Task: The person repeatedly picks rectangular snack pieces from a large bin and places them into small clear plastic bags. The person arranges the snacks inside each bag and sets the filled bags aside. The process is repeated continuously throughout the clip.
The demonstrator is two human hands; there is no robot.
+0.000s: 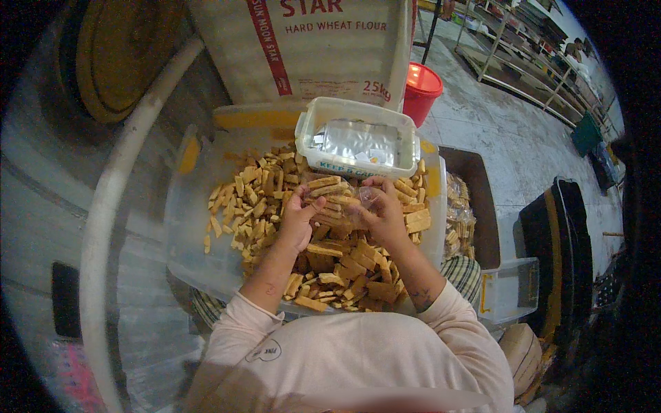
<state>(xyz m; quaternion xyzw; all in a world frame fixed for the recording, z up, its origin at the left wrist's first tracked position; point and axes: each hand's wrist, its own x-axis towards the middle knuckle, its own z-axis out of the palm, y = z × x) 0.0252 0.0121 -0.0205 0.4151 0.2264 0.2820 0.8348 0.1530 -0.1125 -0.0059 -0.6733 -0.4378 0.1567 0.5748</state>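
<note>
Between my two hands is a clear plastic bag (330, 202) filled with stacked golden biscuit sticks. My left hand (300, 219) grips its left side, thumb across the front. On the right, my right hand (383, 211) pinches the loose, crinkled plastic end of the bag. Below and around both hands lie many loose biscuit sticks (356, 268), heaped in a large translucent plastic tub (199, 258). A smaller translucent container (305, 131) rests at the tub's far side, just beyond my hands, with silvery sheets (361, 139) and small white slips inside.
A flour sack (330, 57) stands behind the tub, with a red bucket (422, 95) beside it. To the right, a cardboard box (477, 191) holds packed bags (458, 217). Nearby are a clear plastic box (511, 294) and a black bin (550, 248). A pale pipe (98, 222) runs along the left.
</note>
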